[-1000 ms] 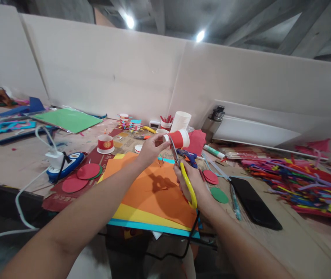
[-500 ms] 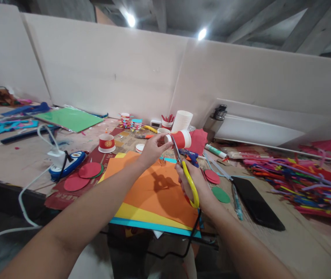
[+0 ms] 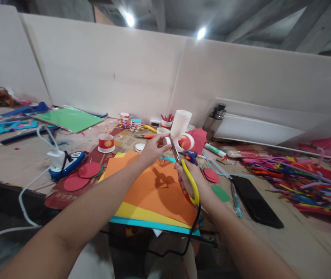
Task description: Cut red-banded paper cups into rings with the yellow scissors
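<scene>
My left hand [image 3: 153, 149] pinches the base of a red and white paper cup [image 3: 183, 141], held on its side above a stack of coloured paper sheets [image 3: 150, 193]. My right hand [image 3: 196, 183] grips yellow-handled scissors [image 3: 185, 170], fingers through the loops. The blades point up and meet the cup near its bottom. The cup's white rim faces right and towards me.
Red paper circles [image 3: 87, 170] and a blue glue gun [image 3: 66, 162] with a white cable lie left. A red cup [image 3: 106, 143] and a stack of white cups [image 3: 180, 121] stand behind. A black phone [image 3: 255, 201], a pen [image 3: 235, 199] and a pile of pipe cleaners [image 3: 301, 182] lie right.
The cup has turned in my left hand, so its open rim now faces more towards me. The scissors stay at the cup, shifted slightly right.
</scene>
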Action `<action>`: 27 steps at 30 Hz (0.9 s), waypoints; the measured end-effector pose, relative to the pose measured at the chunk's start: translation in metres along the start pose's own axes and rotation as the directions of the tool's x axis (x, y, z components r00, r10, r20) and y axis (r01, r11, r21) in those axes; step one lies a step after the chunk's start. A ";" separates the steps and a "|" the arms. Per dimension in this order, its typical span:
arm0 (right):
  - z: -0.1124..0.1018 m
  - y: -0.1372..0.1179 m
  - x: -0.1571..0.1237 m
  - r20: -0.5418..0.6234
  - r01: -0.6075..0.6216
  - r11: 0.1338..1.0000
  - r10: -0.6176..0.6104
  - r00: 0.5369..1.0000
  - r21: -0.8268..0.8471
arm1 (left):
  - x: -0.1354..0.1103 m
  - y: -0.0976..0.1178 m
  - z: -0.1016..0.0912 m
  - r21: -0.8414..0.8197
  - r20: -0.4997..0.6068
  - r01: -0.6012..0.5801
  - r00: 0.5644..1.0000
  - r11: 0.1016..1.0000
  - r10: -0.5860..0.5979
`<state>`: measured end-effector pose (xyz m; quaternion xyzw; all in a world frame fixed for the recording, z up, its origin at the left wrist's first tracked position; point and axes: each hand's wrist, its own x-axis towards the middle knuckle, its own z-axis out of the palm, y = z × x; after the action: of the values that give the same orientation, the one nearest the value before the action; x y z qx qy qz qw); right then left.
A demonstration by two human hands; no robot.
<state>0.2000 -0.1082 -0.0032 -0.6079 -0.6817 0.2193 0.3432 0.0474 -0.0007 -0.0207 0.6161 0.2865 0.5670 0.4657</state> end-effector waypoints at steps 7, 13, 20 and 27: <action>-0.001 0.001 -0.002 0.100 -0.153 0.972 0.136 0.986 0.178 | 0.004 0.003 -0.013 -0.356 -0.004 0.140 0.988 0.924 -0.151; -0.011 0.009 0.008 -0.064 0.214 0.969 -0.222 0.973 -0.121 | 0.003 0.020 -0.014 -0.576 0.094 0.206 0.978 0.791 -0.187; -0.013 0.015 0.017 -0.157 0.141 0.878 -0.236 0.959 -0.457 | -0.002 0.021 -0.007 -0.603 0.166 0.263 0.965 0.754 -0.204; -0.017 0.015 0.017 -0.117 0.128 0.827 -0.227 0.967 -0.548 | -0.005 0.023 -0.003 -0.619 0.227 0.302 0.953 0.725 -0.202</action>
<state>0.2225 -0.0907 0.0008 -0.6302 -0.7360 -0.0674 0.2377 0.0392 -0.0137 -0.0024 0.4117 0.1201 0.5160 0.7415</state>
